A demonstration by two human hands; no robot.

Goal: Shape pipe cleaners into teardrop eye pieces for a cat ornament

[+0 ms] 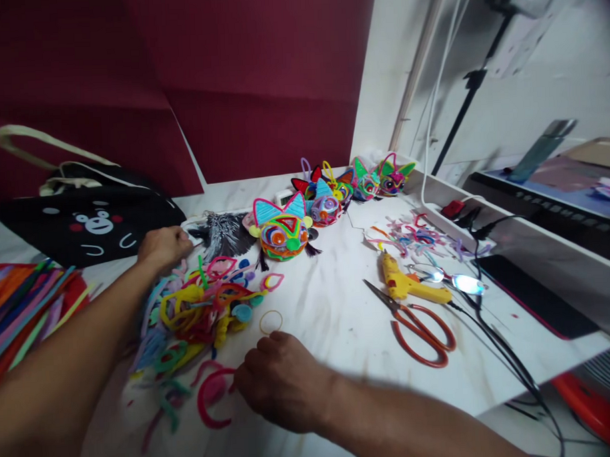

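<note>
My left hand (165, 248) is closed at the back left, by the black bag. Its curled fingers touch a whitish edge beside a bundle of black tassels (224, 232); what they grip is hidden. Closer to me, my right hand (283, 382) makes a fist low over the table. A curled pink pipe cleaner (207, 400) runs up to its fingers. Between the hands spreads a pile of colourful pipe cleaner pieces (187, 306). A thin rubber band (271, 322) lies just beyond the right fist. Behind it stands a colourful animal-head ornament (282, 237) with blue ears.
More ornaments (366, 180) line the back. To the right lie a yellow glue gun (404, 283), orange-handled scissors (423, 331), glasses (467, 284), a dark phone-like slab (532, 294) and cables. A black bag (89, 226) and pipe cleaner bundles (32, 298) sit left.
</note>
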